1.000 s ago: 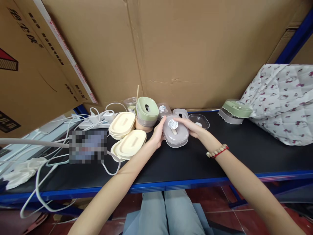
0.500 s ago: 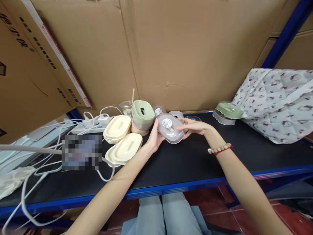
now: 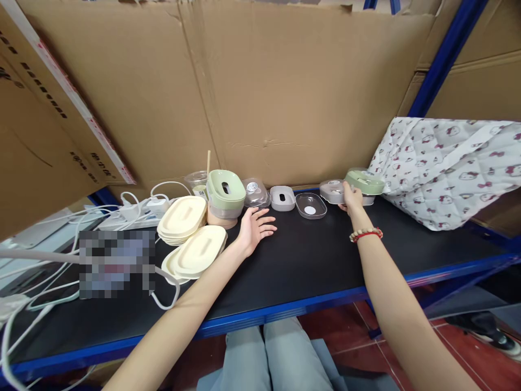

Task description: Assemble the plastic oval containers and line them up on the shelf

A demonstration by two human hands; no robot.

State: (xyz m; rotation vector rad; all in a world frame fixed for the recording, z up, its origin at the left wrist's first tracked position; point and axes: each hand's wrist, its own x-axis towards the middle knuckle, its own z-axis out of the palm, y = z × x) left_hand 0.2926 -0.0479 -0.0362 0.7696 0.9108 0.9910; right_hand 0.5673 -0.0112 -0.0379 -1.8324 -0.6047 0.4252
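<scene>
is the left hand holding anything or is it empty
Empty: the left hand has its fingers spread, with nothing between them, over the black tabletop.

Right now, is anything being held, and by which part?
The right hand has the grey box with the clear lid by its right end. The left hand is open and holds nothing.
</scene>
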